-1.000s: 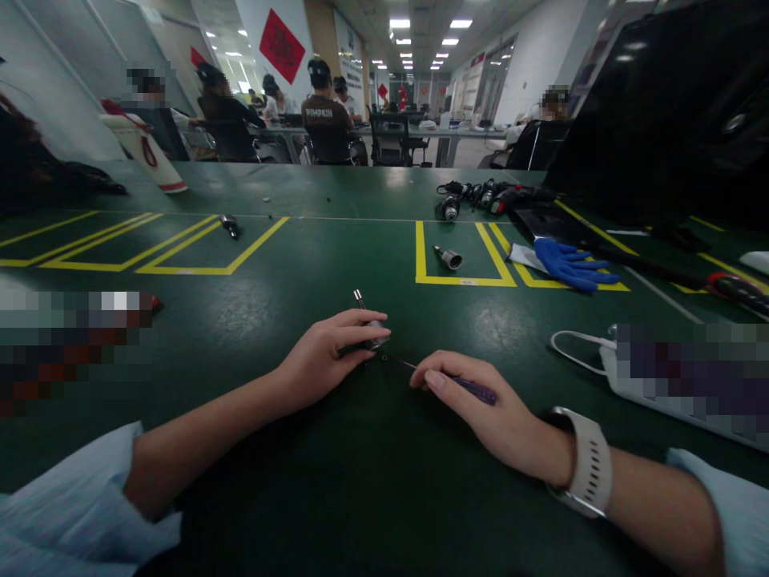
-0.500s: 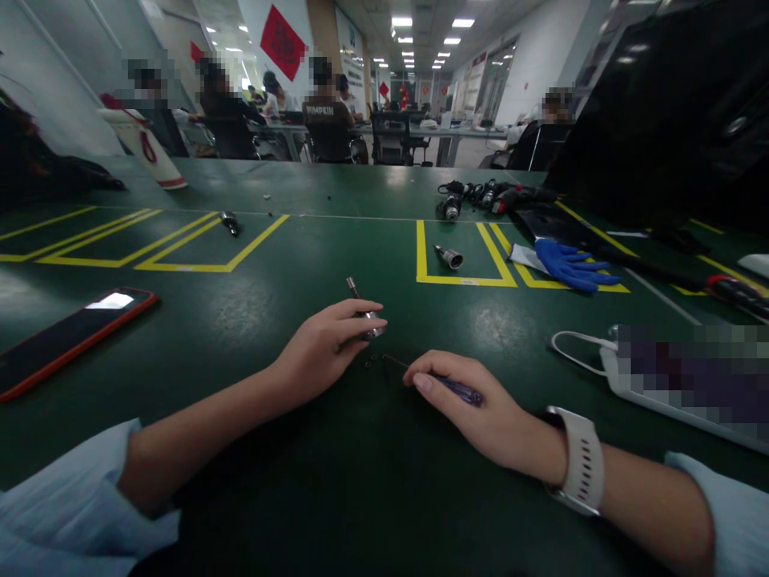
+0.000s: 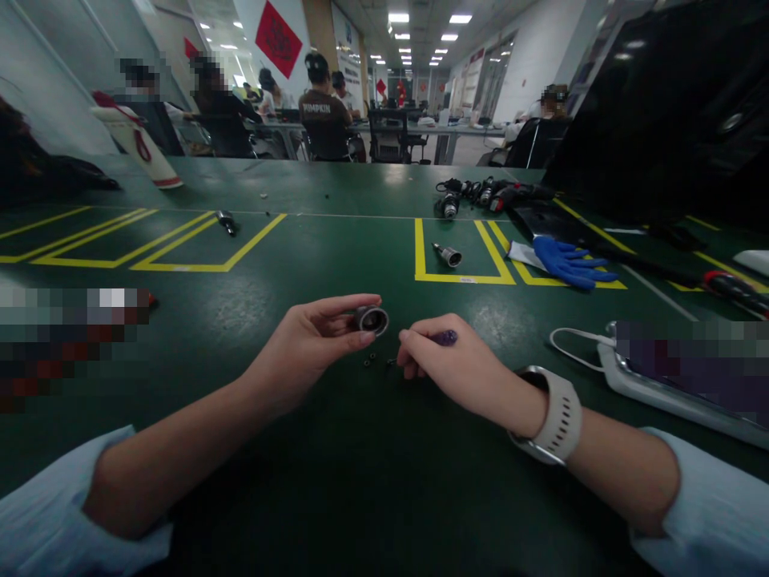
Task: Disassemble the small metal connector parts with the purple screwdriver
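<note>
Between the thumb and fingers of my left hand is a round metal part, its hollow end turned toward me. My right hand is closed around a small screwdriver with a purple handle; its tip shows below the fingers, low over the table. Just left of that tip, tiny dark rings lie on the green table. The two hands are close together but apart.
A similar metal part lies inside a yellow taped box, with a blue glove to its right. Another small part is at the back left. A white-edged device lies right, a blurred phone left.
My left hand has turned the metal part so its open end faces me. My right hand has shifted up slightly and tilted the screwdriver more upright.
</note>
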### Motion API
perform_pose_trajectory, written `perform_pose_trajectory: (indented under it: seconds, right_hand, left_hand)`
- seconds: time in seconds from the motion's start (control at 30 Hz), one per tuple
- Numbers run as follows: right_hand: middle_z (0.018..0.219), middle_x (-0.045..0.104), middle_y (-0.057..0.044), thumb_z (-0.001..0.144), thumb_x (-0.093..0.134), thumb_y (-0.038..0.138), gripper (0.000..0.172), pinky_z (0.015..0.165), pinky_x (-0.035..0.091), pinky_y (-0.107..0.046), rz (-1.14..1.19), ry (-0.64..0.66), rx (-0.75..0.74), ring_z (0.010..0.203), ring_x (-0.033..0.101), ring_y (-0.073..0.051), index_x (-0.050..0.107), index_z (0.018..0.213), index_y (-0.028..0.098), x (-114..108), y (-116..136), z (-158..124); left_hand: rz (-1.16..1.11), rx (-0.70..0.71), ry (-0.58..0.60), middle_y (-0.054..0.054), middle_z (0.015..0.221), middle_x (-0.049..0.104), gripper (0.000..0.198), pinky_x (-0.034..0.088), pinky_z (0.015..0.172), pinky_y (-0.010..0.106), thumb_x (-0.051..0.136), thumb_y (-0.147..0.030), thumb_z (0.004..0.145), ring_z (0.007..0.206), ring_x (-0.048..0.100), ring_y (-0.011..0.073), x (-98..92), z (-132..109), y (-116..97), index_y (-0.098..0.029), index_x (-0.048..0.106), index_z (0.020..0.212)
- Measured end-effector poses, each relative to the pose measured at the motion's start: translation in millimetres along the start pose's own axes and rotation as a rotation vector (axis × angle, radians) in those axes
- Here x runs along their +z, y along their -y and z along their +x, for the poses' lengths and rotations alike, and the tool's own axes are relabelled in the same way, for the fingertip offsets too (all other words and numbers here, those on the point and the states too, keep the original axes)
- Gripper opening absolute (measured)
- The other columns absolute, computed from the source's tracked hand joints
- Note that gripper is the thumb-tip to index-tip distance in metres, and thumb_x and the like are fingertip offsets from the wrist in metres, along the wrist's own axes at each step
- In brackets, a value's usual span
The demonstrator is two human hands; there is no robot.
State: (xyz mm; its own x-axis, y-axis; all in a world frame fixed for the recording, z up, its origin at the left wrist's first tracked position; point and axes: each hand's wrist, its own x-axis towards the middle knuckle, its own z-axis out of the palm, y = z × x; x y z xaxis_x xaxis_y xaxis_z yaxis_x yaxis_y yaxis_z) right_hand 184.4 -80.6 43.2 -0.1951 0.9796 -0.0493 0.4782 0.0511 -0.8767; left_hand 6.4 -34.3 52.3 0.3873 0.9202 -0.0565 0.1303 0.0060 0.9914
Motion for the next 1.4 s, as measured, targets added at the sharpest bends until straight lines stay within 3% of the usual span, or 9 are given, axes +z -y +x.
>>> perform_pose_trajectory:
  seconds: [0.17, 0.33, 0.43, 0.57, 0.7, 1.0, 1.23, 1.4]
  right_hand:
    - [0.062, 0.063, -0.002, 0.090, 0.044, 0.029, 0.033, 0.057, 0.045, -0.026, 0.286, -0.060, 0.000, 0.058, 0.058, -0.012, 0.063, 0.067, 0.014, 5.4, -15.2, 5.1]
    - [0.067, 0.064, -0.002, 0.092, 0.042, 0.033, 0.034, 0.060, 0.047, -0.027, 0.587, -0.128, -0.208, 0.064, 0.060, -0.013, 0.065, 0.073, 0.016, 4.2, -27.9, -3.8]
    - [0.075, 0.066, -0.003, 0.093, 0.042, 0.028, 0.031, 0.064, 0.048, -0.029, 0.473, -0.190, -0.394, 0.071, 0.061, -0.015, 0.066, 0.078, 0.017, 3.7, -21.5, -10.5]
    - [0.079, 0.066, -0.004, 0.092, 0.042, 0.021, 0.025, 0.070, 0.049, -0.030, 0.156, -0.224, -0.483, 0.075, 0.061, -0.015, 0.065, 0.083, 0.017, 8.5, -10.3, -16.0]
    - [0.081, 0.066, -0.005, 0.091, 0.042, 0.017, 0.021, 0.071, 0.048, -0.031, -0.003, -0.233, -0.577, 0.076, 0.061, -0.015, 0.063, 0.086, 0.016, 14.8, -9.0, -16.6]
    - [0.085, 0.066, -0.007, 0.090, 0.042, 0.015, 0.018, 0.074, 0.048, -0.034, -0.098, -0.208, -0.638, 0.080, 0.061, -0.017, 0.061, 0.089, 0.016, 19.7, -8.7, -19.5]
    - [0.086, 0.066, -0.008, 0.090, 0.041, 0.014, 0.019, 0.072, 0.048, -0.034, -0.141, -0.189, -0.656, 0.079, 0.061, -0.018, 0.060, 0.089, 0.016, 18.9, -7.3, -21.9]
    - [0.087, 0.066, -0.009, 0.090, 0.041, 0.014, 0.019, 0.072, 0.048, -0.035, -0.188, -0.182, -0.662, 0.080, 0.060, -0.018, 0.059, 0.087, 0.017, 20.4, -4.6, -22.0]
  left_hand:
    - [-0.062, -0.043, -0.030, 0.005, 0.096, 0.074, 0.036, 0.050, 0.091, 0.039, 0.073, -0.010, 0.062, 0.095, 0.067, 0.0216, -4.6, 2.1, 4.2, -0.019, 0.070, 0.098]
    - [-0.083, -0.059, -0.086, 0.004, 0.094, 0.074, 0.036, 0.049, 0.092, 0.034, 0.073, -0.011, 0.064, 0.092, 0.067, 0.0178, -6.8, 3.4, 7.5, -0.017, 0.069, 0.099]
    - [-0.077, -0.033, -0.074, 0.003, 0.092, 0.074, 0.035, 0.051, 0.089, 0.032, 0.073, -0.011, 0.064, 0.090, 0.067, 0.0176, -7.1, 2.7, 9.6, -0.017, 0.068, 0.099]
    - [-0.046, 0.008, -0.042, 0.003, 0.095, 0.073, 0.035, 0.052, 0.089, 0.033, 0.072, -0.012, 0.066, 0.092, 0.067, 0.0189, -6.6, 0.7, 12.9, -0.019, 0.067, 0.100]
    - [-0.046, 0.039, -0.034, 0.003, 0.098, 0.072, 0.033, 0.052, 0.088, 0.031, 0.072, -0.014, 0.068, 0.093, 0.067, 0.0174, -5.5, -1.5, 14.3, -0.019, 0.067, 0.100]
    - [0.001, 0.096, -0.091, 0.004, 0.104, 0.069, 0.020, 0.053, 0.087, 0.032, 0.072, -0.016, 0.064, 0.094, 0.066, 0.0184, -0.6, -2.4, 12.7, -0.016, 0.065, 0.082]
    - [-0.004, 0.087, -0.122, 0.004, 0.103, 0.068, 0.015, 0.057, 0.069, 0.029, 0.068, -0.015, 0.064, 0.087, 0.066, 0.0189, 1.1, -1.1, 13.9, -0.016, 0.064, 0.079]
    - [0.011, 0.098, -0.122, 0.004, 0.101, 0.069, 0.013, 0.057, 0.067, 0.028, 0.067, -0.014, 0.065, 0.088, 0.066, 0.0191, 2.5, -2.7, 10.3, -0.016, 0.065, 0.078]
